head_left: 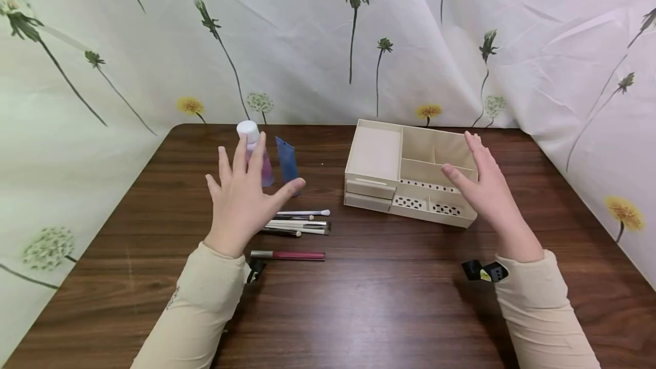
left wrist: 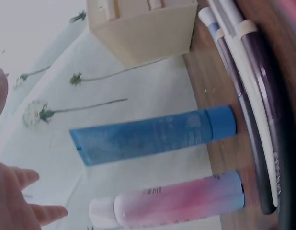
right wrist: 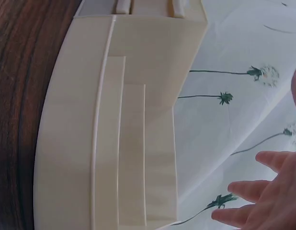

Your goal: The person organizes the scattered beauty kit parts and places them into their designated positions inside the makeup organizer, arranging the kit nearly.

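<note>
My left hand (head_left: 241, 204) hovers with spread fingers, holding nothing. In the head view it partly hides a pink-and-blue bottle (head_left: 267, 172) with a white cap. Right of the bottle, a blue squeeze tube (head_left: 287, 159) stands on its cap. Several makeup brushes (head_left: 312, 224) lie side by side, their left ends hidden by my hand. Nearer me lies a slim red tube with a silver end (head_left: 299, 255), like a lip gloss. My right hand (head_left: 494, 198), fingers extended and grasping nothing, is over the right side of a cream desktop organizer (head_left: 368, 191).
The organizer has two small drawers (head_left: 369, 203), taller compartments behind and dotted trays (head_left: 410, 203) in front. All stands on a dark wooden table (head_left: 369, 306). A white curtain with dandelion prints (head_left: 307, 44) hangs behind it. Each wrist carries a small black camera (head_left: 484, 271).
</note>
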Demonstrator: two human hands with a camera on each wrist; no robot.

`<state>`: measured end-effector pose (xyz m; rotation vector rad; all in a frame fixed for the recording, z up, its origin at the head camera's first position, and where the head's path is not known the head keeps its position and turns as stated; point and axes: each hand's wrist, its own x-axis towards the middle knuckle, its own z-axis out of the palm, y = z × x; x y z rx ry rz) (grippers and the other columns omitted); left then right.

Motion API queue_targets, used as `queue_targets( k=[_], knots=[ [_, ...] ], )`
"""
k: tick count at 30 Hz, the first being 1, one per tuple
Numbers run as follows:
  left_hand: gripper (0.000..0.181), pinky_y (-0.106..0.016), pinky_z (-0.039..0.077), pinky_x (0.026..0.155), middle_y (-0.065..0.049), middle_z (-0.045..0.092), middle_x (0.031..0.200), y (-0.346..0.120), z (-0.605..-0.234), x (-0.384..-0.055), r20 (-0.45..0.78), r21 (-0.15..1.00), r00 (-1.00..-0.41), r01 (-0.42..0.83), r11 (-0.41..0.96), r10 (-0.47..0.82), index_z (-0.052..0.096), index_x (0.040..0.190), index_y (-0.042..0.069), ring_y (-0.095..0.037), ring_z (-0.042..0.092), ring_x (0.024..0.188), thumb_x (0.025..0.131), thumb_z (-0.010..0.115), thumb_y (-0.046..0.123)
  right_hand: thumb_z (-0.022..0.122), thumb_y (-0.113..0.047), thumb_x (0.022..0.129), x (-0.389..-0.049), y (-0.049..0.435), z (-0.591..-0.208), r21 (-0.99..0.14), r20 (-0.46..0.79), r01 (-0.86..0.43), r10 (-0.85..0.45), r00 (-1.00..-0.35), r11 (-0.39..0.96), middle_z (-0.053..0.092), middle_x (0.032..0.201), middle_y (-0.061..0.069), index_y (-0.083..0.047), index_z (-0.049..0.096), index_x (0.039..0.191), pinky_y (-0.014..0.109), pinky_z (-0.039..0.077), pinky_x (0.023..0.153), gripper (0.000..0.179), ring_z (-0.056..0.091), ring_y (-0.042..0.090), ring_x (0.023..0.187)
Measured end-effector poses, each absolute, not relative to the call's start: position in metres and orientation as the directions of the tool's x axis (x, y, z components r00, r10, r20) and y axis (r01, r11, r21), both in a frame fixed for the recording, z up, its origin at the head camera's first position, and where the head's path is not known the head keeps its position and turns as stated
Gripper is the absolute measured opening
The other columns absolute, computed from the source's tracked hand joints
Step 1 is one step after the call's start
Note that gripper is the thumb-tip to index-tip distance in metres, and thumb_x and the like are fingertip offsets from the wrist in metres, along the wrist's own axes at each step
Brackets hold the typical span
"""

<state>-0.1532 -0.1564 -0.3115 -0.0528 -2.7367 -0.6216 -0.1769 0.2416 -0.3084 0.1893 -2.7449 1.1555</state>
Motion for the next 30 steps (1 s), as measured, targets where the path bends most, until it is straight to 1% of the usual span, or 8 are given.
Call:
queue_targets(
  k=[6,11,13,17,19,22,26,30],
  knots=[
    [0.094,-0.077,0.022,0.107,-0.009,0.024,0.164,-0.171,-0.306,-0.154,0.422,0.502,-0.902,0.146,0.853,-0.094,0.024,0.158,0.026,-0.047,0.017,0.149,0.085,0.047,0.08,0.048,-0.045,0.101,-0.181,0.252,-0.309,-0.835,0.15,-0.124,0.005,-0.989,0.536,0.011,0.166,0.01,-0.025,0.016,0.16,0.064,0.012,0.119,0.07,0.009,0.042,0.151],
    [0.086,-0.074,0.031,0.104,-0.011,0.034,0.16,-0.183,-0.301,-0.154,0.45,0.572,-0.881,0.157,0.805,-0.148,0.033,0.155,0.022,-0.043,0.03,0.145,0.089,0.047,0.075,0.046,-0.043,0.103,-0.185,0.258,-0.311,-0.91,0.134,-0.101,0.054,-0.99,0.402,0.017,0.164,0.017,-0.016,0.021,0.159,0.051,0.018,0.123,0.067,0.019,0.034,0.151],
    [0.082,-0.073,0.032,0.103,-0.011,0.035,0.159,-0.187,-0.299,-0.153,0.431,0.602,-0.886,0.14,0.786,-0.173,0.034,0.155,0.023,-0.043,0.033,0.143,0.091,0.047,0.072,0.045,-0.043,0.103,-0.187,0.26,-0.312,-0.924,0.121,-0.082,0.084,-0.989,0.374,0.021,0.163,0.019,-0.015,0.024,0.158,0.04,0.024,0.122,0.066,0.027,0.027,0.149],
    [0.077,-0.072,0.032,0.103,-0.01,0.036,0.159,-0.195,-0.296,-0.153,0.379,0.65,-0.899,0.09,0.754,-0.219,0.034,0.155,0.025,-0.04,0.034,0.143,0.093,0.045,0.069,0.045,-0.046,0.102,-0.19,0.266,-0.314,-0.941,0.085,-0.029,0.153,-0.985,0.337,0.027,0.161,0.018,-0.016,0.029,0.157,0.036,0.026,0.121,0.064,0.036,0.017,0.142],
    [0.075,-0.069,0.032,0.104,-0.009,0.04,0.156,-0.198,-0.297,-0.154,0.371,0.665,-0.898,0.079,0.742,-0.237,0.036,0.154,0.024,-0.038,0.037,0.142,0.094,0.046,0.068,0.044,-0.048,0.102,-0.191,0.269,-0.315,-0.944,0.067,-0.002,0.185,-0.98,0.33,0.029,0.161,0.016,-0.018,0.031,0.156,0.043,0.023,0.122,0.064,0.036,0.018,0.141],
    [0.072,-0.063,0.037,0.102,-0.008,0.046,0.151,-0.202,-0.299,-0.157,0.381,0.687,-0.885,0.079,0.722,-0.266,0.04,0.152,0.023,-0.035,0.043,0.137,0.094,0.047,0.066,0.046,-0.048,0.101,-0.193,0.274,-0.318,-0.962,0.042,0.014,0.199,-0.979,0.273,0.032,0.16,0.012,-0.019,0.034,0.155,0.037,0.026,0.121,0.063,0.036,0.019,0.141],
    [0.068,-0.054,0.043,0.095,-0.008,0.051,0.146,-0.208,-0.304,-0.161,0.392,0.717,-0.867,0.079,0.692,-0.307,0.042,0.15,0.023,-0.032,0.051,0.129,0.095,0.048,0.063,0.051,-0.046,0.1,-0.194,0.282,-0.322,-0.984,0.044,-0.013,0.171,-0.984,0.178,0.035,0.159,0.011,-0.015,0.035,0.154,0.014,0.04,0.105,0.064,0.041,0.019,0.137],
    [0.067,-0.055,0.043,0.097,-0.008,0.052,0.145,-0.214,-0.307,-0.164,0.369,0.741,-0.864,0.051,0.669,-0.342,0.04,0.151,0.024,-0.033,0.053,0.128,0.096,0.049,0.061,0.05,-0.046,0.1,-0.196,0.288,-0.327,-0.985,0.046,-0.021,0.144,-0.989,0.169,0.038,0.156,0.011,-0.01,0.031,0.155,0.007,0.045,0.085,0.068,0.047,0.017,0.131]
  ],
)
